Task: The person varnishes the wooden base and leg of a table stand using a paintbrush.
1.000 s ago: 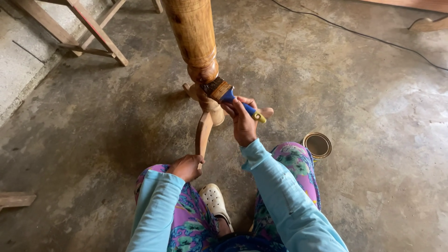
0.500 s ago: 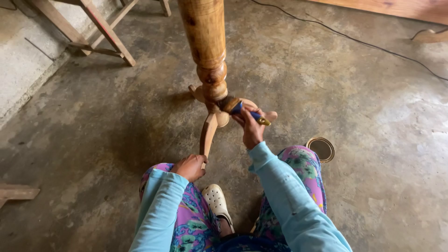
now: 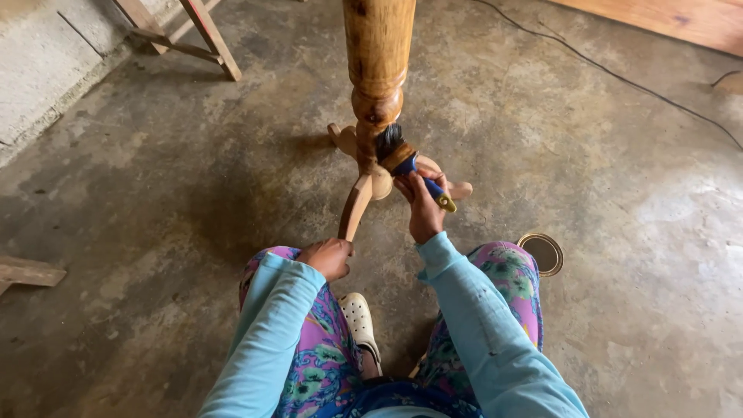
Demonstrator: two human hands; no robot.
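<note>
A turned wooden post (image 3: 377, 54) stands upright on curved wooden legs on the concrete floor. My right hand (image 3: 423, 207) grips a paintbrush (image 3: 408, 162) with a blue handle and dark bristles; the bristles touch the lower, rounded part of the post. My left hand (image 3: 329, 256) is closed on the end of the nearest curved leg (image 3: 354, 207). Both arms wear light blue sleeves, and my knees in flowered trousers sit on either side of a white shoe (image 3: 360, 321).
A round tin lid (image 3: 542, 252) lies on the floor right of my right knee. A wooden frame (image 3: 186, 35) stands at the back left by a wall. A black cable (image 3: 619, 73) runs across the back right. A wood offcut (image 3: 27, 272) lies far left.
The view has shifted slightly, so the post sits further right. My right hand has raised the brush a little along the post's base. My left hand stays on the leg.
</note>
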